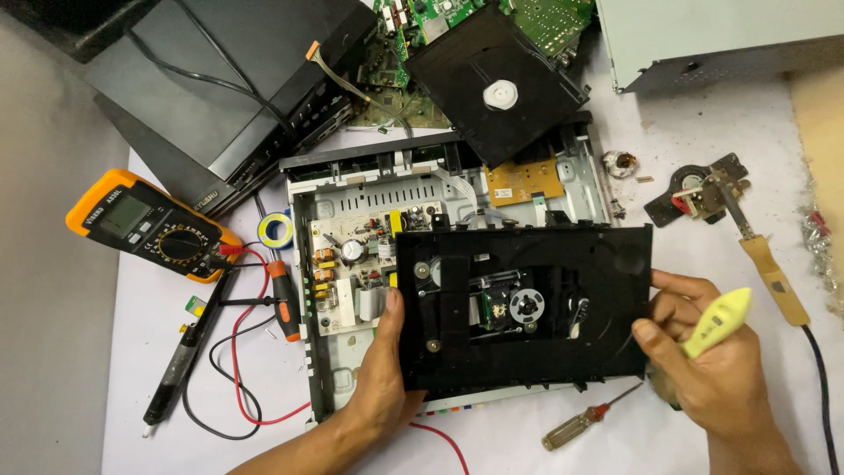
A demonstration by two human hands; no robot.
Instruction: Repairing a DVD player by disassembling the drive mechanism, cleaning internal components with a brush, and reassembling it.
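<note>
My left hand (380,369) grips the left edge of a black disc drive mechanism (457,352), thumb on top, holding it over an opened player chassis (303,264). The drive's spindle hub (526,306) and laser assembly show in its central opening. At the drive's right edge, my right hand (712,369) is closed around a yellow-green handled tool (719,321). A green and beige circuit board (356,264) lies in the chassis, left of the drive.
An orange multimeter (145,224) with red and black leads lies left, beside a black and orange screwdriver (284,301) and solder reel (274,229). An amber-handled screwdriver (576,427) lies below the drive. A soldering iron (760,255) rests right. Another black drive (492,79) and boards sit behind.
</note>
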